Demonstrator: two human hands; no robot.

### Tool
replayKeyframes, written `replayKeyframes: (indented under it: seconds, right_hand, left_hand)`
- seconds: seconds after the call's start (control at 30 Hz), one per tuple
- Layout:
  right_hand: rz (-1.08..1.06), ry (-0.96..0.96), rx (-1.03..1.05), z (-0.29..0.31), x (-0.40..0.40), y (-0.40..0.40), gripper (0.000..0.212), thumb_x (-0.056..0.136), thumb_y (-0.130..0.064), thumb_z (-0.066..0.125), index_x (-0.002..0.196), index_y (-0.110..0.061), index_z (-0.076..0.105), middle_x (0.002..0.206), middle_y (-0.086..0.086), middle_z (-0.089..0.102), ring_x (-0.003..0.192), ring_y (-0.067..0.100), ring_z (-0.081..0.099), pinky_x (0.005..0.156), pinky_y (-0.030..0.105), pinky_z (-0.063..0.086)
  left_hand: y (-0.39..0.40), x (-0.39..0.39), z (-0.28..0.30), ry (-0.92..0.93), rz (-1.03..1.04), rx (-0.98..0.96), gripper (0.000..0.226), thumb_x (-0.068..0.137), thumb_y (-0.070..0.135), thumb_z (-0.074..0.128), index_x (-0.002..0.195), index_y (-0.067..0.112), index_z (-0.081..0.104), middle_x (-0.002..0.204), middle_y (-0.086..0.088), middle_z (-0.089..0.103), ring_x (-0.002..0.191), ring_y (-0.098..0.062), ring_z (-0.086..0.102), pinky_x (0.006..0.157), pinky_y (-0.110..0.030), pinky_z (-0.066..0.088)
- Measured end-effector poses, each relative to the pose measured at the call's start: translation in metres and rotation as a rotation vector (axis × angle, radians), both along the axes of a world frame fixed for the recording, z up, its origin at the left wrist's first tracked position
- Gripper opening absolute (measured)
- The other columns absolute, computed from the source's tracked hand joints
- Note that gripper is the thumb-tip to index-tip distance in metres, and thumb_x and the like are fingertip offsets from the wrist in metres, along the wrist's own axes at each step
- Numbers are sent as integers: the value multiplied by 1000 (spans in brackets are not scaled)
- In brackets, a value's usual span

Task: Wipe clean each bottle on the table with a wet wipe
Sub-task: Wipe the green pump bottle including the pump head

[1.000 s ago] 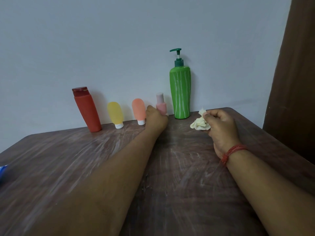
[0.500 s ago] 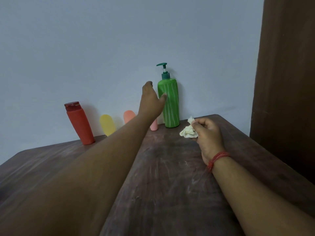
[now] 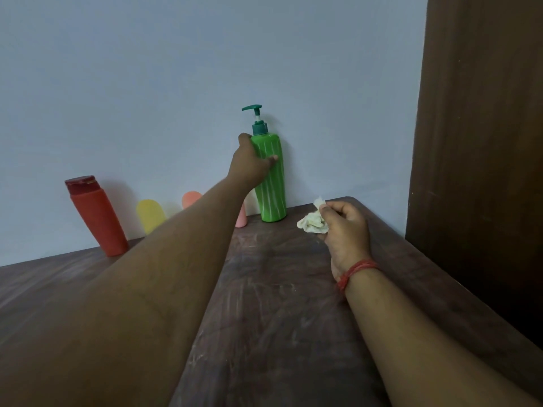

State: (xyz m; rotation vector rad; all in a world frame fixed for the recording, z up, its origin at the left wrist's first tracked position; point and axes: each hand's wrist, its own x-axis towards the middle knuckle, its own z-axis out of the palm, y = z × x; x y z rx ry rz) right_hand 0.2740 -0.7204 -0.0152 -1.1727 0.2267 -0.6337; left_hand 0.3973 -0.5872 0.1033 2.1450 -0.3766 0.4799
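**Left hand on the pump bottle, wipe in the right**

You worked at a dark, streaked wooden table [image 3: 279, 304] set against a pale blue wall [image 3: 176, 69]. Along the wall stood a red flip-cap plastic bottle [image 3: 97, 218], a yellow rounded tube [image 3: 150, 215], an orange rounded tube [image 3: 191, 198], a small pink bottle [image 3: 241, 218] and a tall green ribbed pump bottle [image 3: 271, 183]. Your left hand [image 3: 249, 165] gripped the pump bottle's upper body; your right hand [image 3: 345, 227] pinched a crumpled pale wet wipe [image 3: 311, 223] just above the table.

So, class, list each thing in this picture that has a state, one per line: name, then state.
Green pump bottle: upright, gripped by left hand.
Wet wipe: crumpled, pinched in right hand.
Red bottle: standing, cap closed.
Yellow tube: standing, partly hidden.
Orange tube: mostly hidden.
Pink bottle: mostly hidden.
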Motion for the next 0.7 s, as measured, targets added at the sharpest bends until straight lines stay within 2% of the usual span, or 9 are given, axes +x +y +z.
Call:
replayKeyframes:
  seconds: [0.13, 0.27, 0.33, 0.47, 0.6, 0.7]
  right_hand:
    - [14, -1, 7, 0, -1, -1, 2, 87, -18, 67, 86, -17, 69, 91, 11, 74, 90, 30, 72, 81, 50, 59]
    - [32, -10, 21, 6, -12, 1, 6, 87, -15, 67, 81, -16, 67, 85, 10, 72, 84, 29, 71, 75, 45, 58]
    - [64, -12, 7, 11, -20, 7, 9, 89, -14, 67, 80, -14, 65, 82, 8, 71, 79, 23, 69, 74, 41, 57]
    - [172, -49, -11, 23, -47, 31, 9, 87, -16, 67, 79, -13, 65, 83, 10, 69, 84, 26, 67, 81, 45, 56]
    - [294, -88, 154, 32, -91, 69, 18, 102, -5, 47, 94, -6, 64, 95, 14, 68, 88, 24, 67, 78, 36, 58]
    - [360, -82, 191, 34, -128, 107, 24, 104, -5, 42, 98, -8, 65, 90, 7, 74, 85, 18, 70, 80, 32, 56]
  left_hand:
    - [4, -17, 1, -42, -34, -68, 51, 93, 19, 71, 127, 9, 36, 114, -7, 58, 102, -25, 63, 83, -41, 58]
    - [31, -51, -2, -79, -77, -262, 51, 91, 21, 73, 129, 10, 39, 112, -3, 61, 100, -19, 66, 85, -38, 59]
    - [52, -75, -1, -91, -75, -334, 50, 91, 25, 73, 127, 11, 42, 109, 1, 61, 98, -12, 66, 82, -32, 58]
    - [94, -136, 0, -49, -70, -441, 48, 90, 28, 75, 126, 11, 47, 110, 1, 63, 90, -4, 67, 66, -14, 54]
    - [138, -193, -5, 27, -40, -466, 43, 91, 33, 74, 124, 19, 50, 111, 2, 67, 93, -10, 70, 73, -25, 59]
    - [170, -235, -11, 84, -41, -528, 42, 91, 33, 73, 126, 19, 54, 110, 1, 70, 91, -12, 73, 72, -26, 60]
